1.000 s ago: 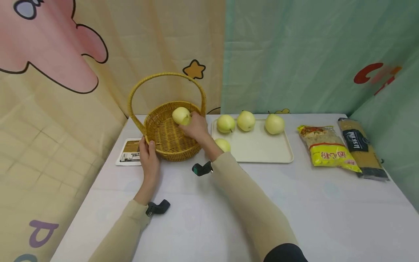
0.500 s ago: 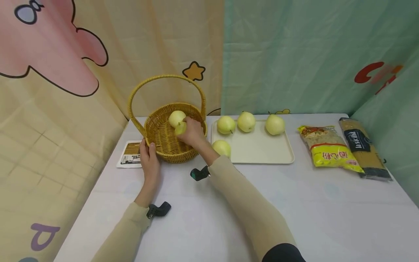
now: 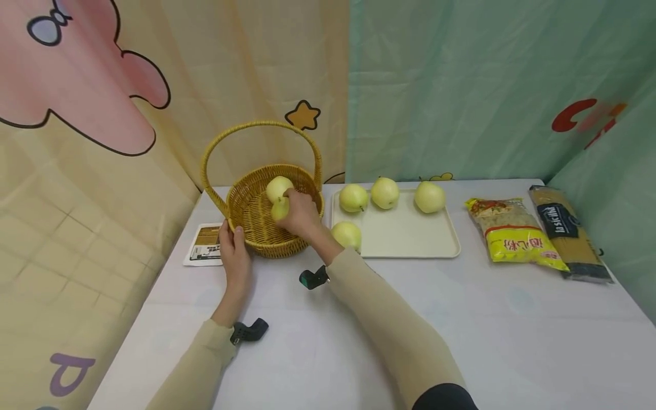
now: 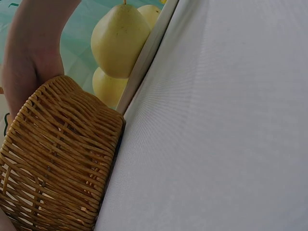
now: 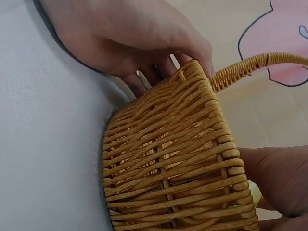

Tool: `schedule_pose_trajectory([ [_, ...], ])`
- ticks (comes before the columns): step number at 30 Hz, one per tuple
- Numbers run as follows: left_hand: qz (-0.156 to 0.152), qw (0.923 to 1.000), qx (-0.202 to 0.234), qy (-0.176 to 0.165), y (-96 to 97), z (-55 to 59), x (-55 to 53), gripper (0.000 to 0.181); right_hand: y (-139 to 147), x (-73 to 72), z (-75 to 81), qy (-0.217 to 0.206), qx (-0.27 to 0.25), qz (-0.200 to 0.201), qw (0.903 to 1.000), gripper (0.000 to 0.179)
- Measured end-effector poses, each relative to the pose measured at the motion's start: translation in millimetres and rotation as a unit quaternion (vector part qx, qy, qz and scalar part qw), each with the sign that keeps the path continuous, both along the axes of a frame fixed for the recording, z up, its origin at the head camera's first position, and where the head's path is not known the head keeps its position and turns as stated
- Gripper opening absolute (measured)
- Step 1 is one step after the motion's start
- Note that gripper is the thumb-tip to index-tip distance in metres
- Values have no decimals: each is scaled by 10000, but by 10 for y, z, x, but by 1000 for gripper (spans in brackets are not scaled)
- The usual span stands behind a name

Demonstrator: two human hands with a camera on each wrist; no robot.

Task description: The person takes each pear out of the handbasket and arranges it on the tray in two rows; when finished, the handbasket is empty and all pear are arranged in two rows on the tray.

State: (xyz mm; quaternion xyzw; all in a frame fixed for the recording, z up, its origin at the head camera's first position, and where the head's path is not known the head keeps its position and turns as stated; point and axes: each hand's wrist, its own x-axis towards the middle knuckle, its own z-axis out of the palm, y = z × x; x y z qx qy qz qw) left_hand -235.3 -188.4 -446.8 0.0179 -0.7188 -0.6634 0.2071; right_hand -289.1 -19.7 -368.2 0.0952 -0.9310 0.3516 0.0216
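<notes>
A wicker basket [image 3: 256,216] with a tall arched handle stands on the left of the table. My left hand [image 3: 236,256] holds its left front side; in the right wrist view the thumb [image 5: 199,53] lies at the rim and the other fingers lie against the outer wall. My right hand [image 3: 299,213] is inside the basket, gripping a yellow-green pear [image 3: 280,209]. Just behind that one, a paler pear [image 3: 279,188] shows in the basket. The left wrist view has the right hand [image 4: 36,67] reaching over the rim, its fingers hidden by the weave.
Right of the basket is a cream tray [image 3: 410,236] bearing several pears [image 3: 385,192], one [image 3: 347,234] at its near left corner. Farther right lie a yellow bag [image 3: 517,233] and a pasta packet [image 3: 569,233]. A flat printed packet [image 3: 205,245] lies left of the basket.
My right hand has moved slightly lower in the basket with its pear, which has come into clearer view in front of the paler one. The left hand stays at the basket.
</notes>
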Motion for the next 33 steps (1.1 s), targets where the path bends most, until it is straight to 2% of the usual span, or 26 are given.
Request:
schedule_pose_trajectory([
  [6,-81,10000,9,7,19,-18,-1,54,66,69,45,225,-65,150,9996,69],
  [13,-61,10000,-2,79,15,-24,-12,54,260,239,191,549,-391,314,9972,72],
  [18,-55,10000,-24,26,-5,-20,-2,55,482,365,285,510,-790,269,9952,70],
  [26,-85,9999,-54,-28,-10,-3,24,56,941,564,402,636,-1113,200,9916,67],
  [33,-92,9999,-74,45,-21,-38,10,55,1384,737,408,570,-1235,-64,9907,66],
])
